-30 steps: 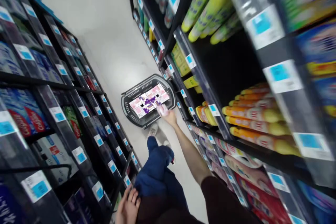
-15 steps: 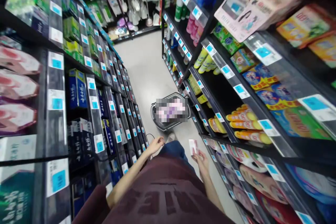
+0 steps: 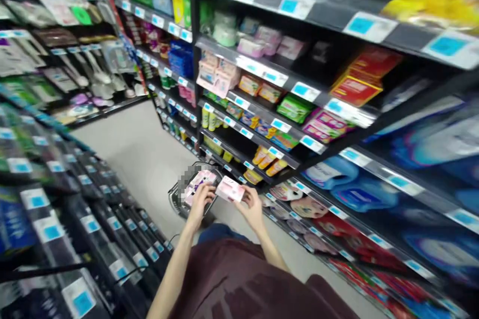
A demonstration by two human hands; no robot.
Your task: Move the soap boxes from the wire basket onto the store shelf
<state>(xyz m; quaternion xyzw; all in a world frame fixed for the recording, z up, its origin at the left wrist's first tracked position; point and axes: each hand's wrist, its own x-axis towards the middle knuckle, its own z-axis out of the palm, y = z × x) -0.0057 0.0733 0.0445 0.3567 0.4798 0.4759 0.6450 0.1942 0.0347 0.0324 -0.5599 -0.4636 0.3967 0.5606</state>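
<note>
My right hand (image 3: 250, 204) grips a small pink-and-white box (image 3: 230, 189) by its right end, fingers and thumb on its edges. The box is held up in front of me, its broad face toward the camera. Close to the left end of the box is my left hand (image 3: 202, 199), its fingers loosely bent and apart, with nothing seen in them. Behind and below the left hand, a dark shopping basket (image 3: 173, 200) stands on the floor. Pink and purple packs (image 3: 204, 178) lie in it, partly blurred out and partly covered by the hand.
Shelves (image 3: 277, 124) on the right hold soap boxes, yellow bottles (image 3: 266, 158) and blue packs (image 3: 359, 194). Another shelf row (image 3: 90, 209) runs along the left, with price tags. Brushes (image 3: 95, 67) hang at the aisle's far end, beyond the pale floor (image 3: 127, 139).
My view has turned to the right. The right hand has raised the box to the middle, and the left hand has come up beside it.
</note>
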